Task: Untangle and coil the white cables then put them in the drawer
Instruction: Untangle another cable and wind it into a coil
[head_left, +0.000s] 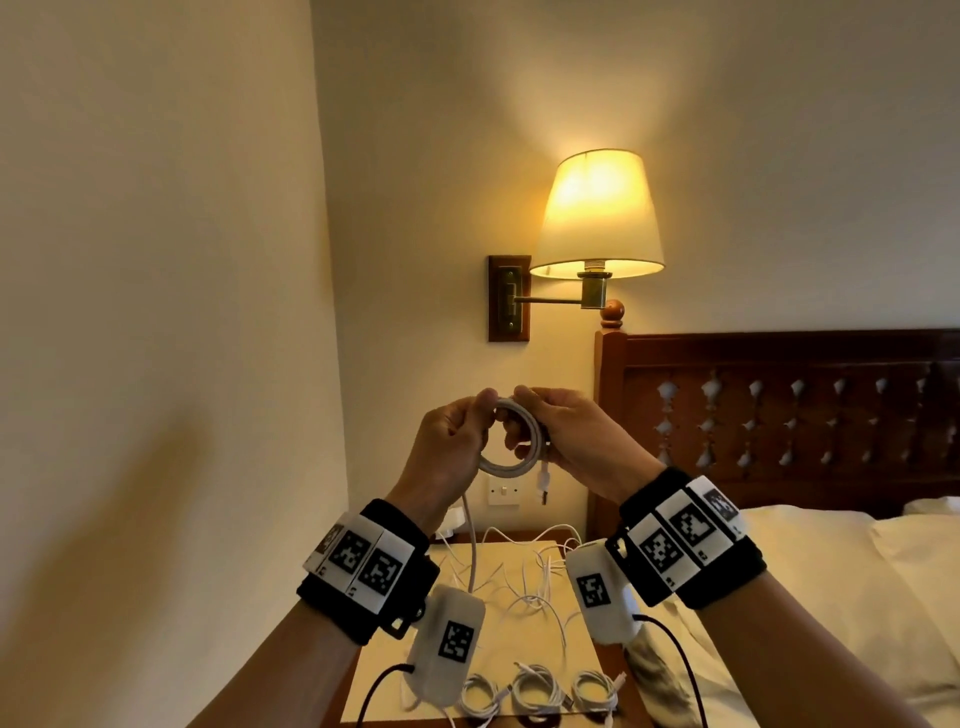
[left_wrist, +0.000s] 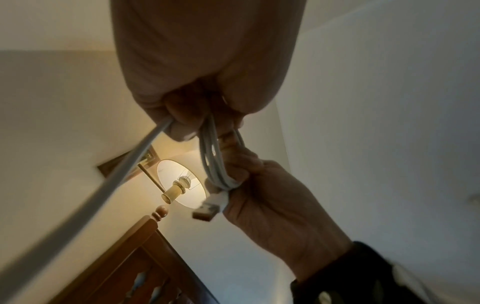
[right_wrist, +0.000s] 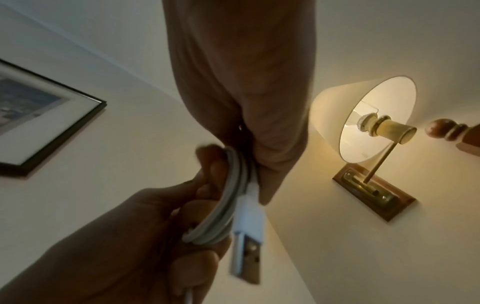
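Cable in hand: a smooth, round white cable (head_left: 511, 447) wound into a small ring of several turns, held up at the centre of the head view in front of the wall.
Plug: a flat metal USB plug (head_left: 544, 483) on a white moulded stub hangs down from the ring's right side (blurred in the right wrist view).
Left hand: the left hand (head_left: 454, 441) has its fingers curled, thumb and forefinger pinching the ring at its upper left; a loose strand drops from under this hand toward the worktop.
Right hand: the right hand (head_left: 566, 441) is closed round the ring's right side, thumb on top, fingers wrapped behind the turns just above the plug.
Loose cables: thin white cables (head_left: 530, 587) lie in an untidy tangle on the pale worktop (head_left: 519, 649), low in the frame between the two wrists.
Coiled cables: three small finished coils (head_left: 535, 693) sit in a row at the worktop's near edge, at the bottom centre.
Surroundings: a lit wall lamp (head_left: 597, 213) with a cream fabric shade on a brass arm sits above the hands; a carved dark wooden headboard (head_left: 779, 410) and a white bed (head_left: 831, 597) fill the right.
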